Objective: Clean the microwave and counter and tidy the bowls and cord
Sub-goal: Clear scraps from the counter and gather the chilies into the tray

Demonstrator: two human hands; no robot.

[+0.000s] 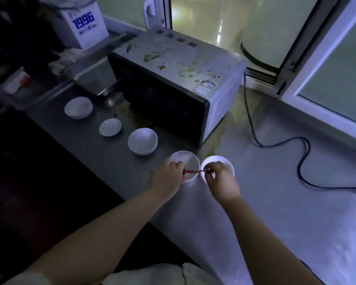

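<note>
With curled fingers the left hand (167,177) and right hand (221,179) each pinch an end of a thin reddish stick (194,171) lying left to right over the left bowl (185,158) and right bowl (216,159), which sit side by side on the counter (255,202), one beneath each hand.

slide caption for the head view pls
The left hand and right hand pinch a thin red stick over two bowls by a stained microwave, cord loose on the counter.

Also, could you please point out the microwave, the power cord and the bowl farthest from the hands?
microwave (173,58), head view, on its stained top panel.
power cord (299,167), head view, on a bend of its loose stretch.
farthest bowl (78,108), head view, on its inner hollow.
</note>
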